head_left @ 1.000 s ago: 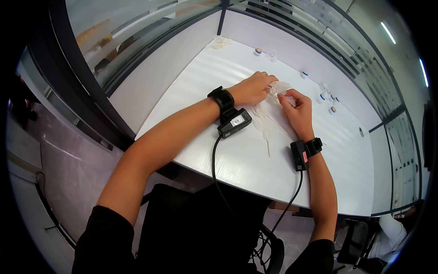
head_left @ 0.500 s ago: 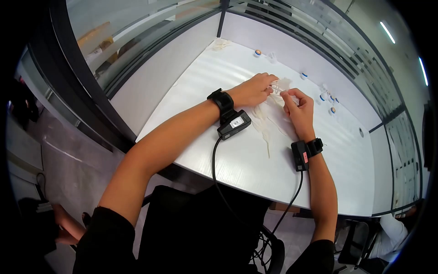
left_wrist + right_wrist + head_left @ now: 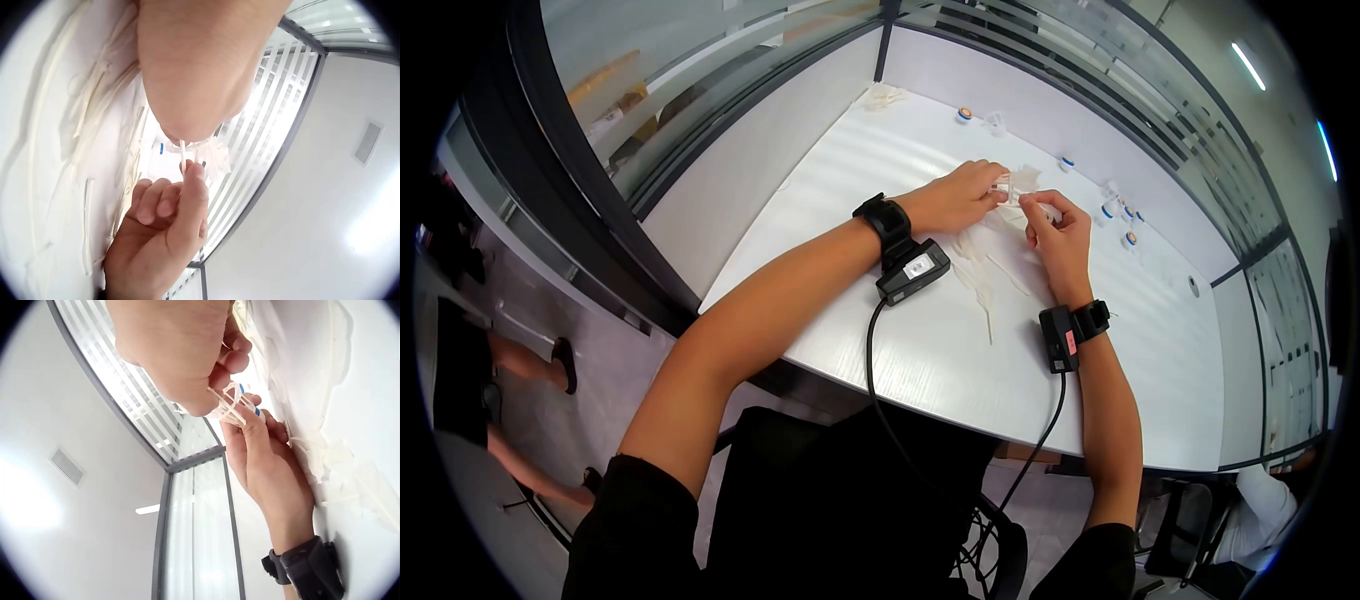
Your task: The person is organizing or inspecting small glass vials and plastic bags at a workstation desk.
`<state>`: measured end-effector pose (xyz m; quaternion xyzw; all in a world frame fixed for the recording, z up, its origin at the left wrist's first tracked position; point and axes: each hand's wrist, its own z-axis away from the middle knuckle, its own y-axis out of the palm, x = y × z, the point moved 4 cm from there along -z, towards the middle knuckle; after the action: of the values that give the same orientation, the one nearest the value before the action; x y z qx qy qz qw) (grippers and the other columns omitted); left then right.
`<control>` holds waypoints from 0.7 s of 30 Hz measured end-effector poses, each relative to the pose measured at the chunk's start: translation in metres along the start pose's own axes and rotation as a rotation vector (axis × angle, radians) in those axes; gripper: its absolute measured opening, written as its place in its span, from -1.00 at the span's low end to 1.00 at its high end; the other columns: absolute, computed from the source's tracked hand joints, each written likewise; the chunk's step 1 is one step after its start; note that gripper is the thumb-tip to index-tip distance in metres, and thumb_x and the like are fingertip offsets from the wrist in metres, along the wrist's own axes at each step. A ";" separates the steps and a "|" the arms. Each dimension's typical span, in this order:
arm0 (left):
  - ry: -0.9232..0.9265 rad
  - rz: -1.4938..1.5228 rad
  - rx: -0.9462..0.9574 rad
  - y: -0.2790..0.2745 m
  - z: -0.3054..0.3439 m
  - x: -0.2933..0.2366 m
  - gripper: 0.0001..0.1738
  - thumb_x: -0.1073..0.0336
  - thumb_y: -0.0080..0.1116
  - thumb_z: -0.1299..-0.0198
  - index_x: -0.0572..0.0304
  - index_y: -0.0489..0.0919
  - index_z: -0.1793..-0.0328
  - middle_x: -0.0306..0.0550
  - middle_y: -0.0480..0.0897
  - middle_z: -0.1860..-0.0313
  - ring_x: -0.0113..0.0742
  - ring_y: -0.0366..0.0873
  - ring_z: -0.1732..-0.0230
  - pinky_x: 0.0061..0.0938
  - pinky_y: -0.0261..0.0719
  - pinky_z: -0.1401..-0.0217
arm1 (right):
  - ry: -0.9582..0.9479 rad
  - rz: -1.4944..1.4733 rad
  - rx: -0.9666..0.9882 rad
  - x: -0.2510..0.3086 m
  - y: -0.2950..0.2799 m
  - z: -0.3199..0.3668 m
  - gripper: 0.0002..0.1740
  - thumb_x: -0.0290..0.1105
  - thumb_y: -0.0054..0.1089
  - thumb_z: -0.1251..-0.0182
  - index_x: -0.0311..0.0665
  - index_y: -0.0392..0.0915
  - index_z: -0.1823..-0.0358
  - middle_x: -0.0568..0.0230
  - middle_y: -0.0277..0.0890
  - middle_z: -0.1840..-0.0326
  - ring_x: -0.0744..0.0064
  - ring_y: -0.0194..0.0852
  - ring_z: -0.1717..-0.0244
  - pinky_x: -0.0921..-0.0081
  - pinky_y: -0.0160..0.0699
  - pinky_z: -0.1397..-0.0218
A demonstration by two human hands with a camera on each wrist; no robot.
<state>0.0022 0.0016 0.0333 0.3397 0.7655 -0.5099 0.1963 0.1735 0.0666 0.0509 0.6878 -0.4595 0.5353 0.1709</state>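
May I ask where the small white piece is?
Head view: the small white piece is pinched between the left hand and right hand, over loose white strips.

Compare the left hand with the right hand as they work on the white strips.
The left hand lies knuckles up, low over the table; the right hand is turned on its edge. The left hand's fingers curl round a small bundle of white strips, while the right hand pinches one thin strip between thumb and forefinger. Both meet at the same bundle.
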 end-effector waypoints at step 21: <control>0.117 -0.037 -0.009 0.002 0.002 -0.003 -0.43 0.07 -0.07 -0.64 0.43 0.30 -0.49 0.30 0.44 -0.32 0.14 0.37 -0.43 -0.15 0.34 -0.49 | 0.008 -0.029 0.006 0.003 0.001 0.002 -0.80 -0.32 0.34 -0.48 -0.32 0.62 0.20 0.48 0.47 0.57 0.74 0.31 0.60 0.68 0.25 0.49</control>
<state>0.0054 -0.0011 0.0333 0.3540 0.7842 -0.4891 0.1432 0.1734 0.0636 0.0523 0.6927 -0.4474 0.5369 0.1784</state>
